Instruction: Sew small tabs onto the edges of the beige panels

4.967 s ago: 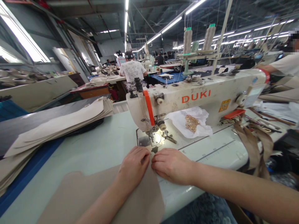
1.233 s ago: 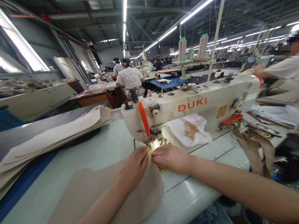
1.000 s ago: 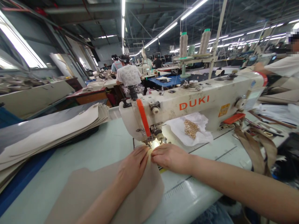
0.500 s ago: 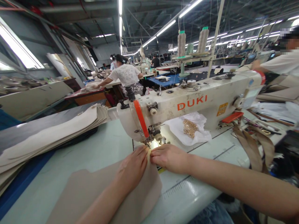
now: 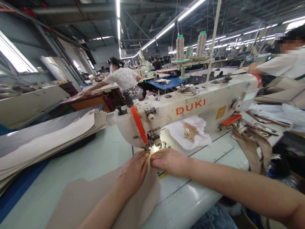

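Observation:
A beige panel (image 5: 95,190), perhaps fabric or leather, lies on the sewing table with its edge under the needle area of a white sewing machine (image 5: 166,108). My left hand (image 5: 134,170) rests over the panel, its closed fingers gripping the raised edge just before the presser foot (image 5: 148,149). From the other side, my right hand (image 5: 170,161) pinches the same edge, fingertips close to those of the left. A narrow strip of the edge shows between both hands. The fingertips and the stitch point are partly hidden.
Stacked beige panels (image 5: 78,132) lie at the left. Gold-coloured metal pieces (image 5: 190,132) sit on white wrapping (image 5: 173,132) behind my right hand. Brown straps (image 5: 246,148) hang at the right. Thread cones (image 5: 180,47) stand behind; other people work farther off.
The whole view has shifted slightly, so the machine and table appear a little farther left. Both hands keep their hold on the panel's edge by the needle.

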Demonstrator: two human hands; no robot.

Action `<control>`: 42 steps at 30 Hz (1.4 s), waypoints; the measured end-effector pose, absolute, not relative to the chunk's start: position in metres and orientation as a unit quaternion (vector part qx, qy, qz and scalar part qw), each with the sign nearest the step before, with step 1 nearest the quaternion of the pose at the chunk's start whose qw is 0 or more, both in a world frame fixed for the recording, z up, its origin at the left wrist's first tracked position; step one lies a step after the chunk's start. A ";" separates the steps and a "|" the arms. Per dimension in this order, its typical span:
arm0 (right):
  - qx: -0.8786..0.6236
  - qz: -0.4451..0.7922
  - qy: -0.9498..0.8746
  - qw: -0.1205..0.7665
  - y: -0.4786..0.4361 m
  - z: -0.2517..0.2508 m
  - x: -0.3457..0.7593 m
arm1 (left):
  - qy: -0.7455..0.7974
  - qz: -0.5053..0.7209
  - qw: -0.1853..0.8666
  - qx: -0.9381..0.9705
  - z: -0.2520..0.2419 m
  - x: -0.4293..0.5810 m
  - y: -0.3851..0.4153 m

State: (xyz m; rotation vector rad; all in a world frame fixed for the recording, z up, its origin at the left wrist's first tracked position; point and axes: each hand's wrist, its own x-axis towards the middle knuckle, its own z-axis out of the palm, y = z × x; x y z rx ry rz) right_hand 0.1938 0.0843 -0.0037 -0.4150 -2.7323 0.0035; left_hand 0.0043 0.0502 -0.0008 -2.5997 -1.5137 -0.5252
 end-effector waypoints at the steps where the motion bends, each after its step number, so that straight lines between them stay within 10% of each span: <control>1: -0.148 0.000 -0.971 0.189 0.085 -0.004 0.194 | -0.495 -0.172 0.046 -0.851 0.000 0.005 0.050; 42: -0.149 -0.007 -0.946 0.287 0.061 -0.001 0.199 | -0.571 -0.187 0.011 -0.799 0.009 -0.013 -0.038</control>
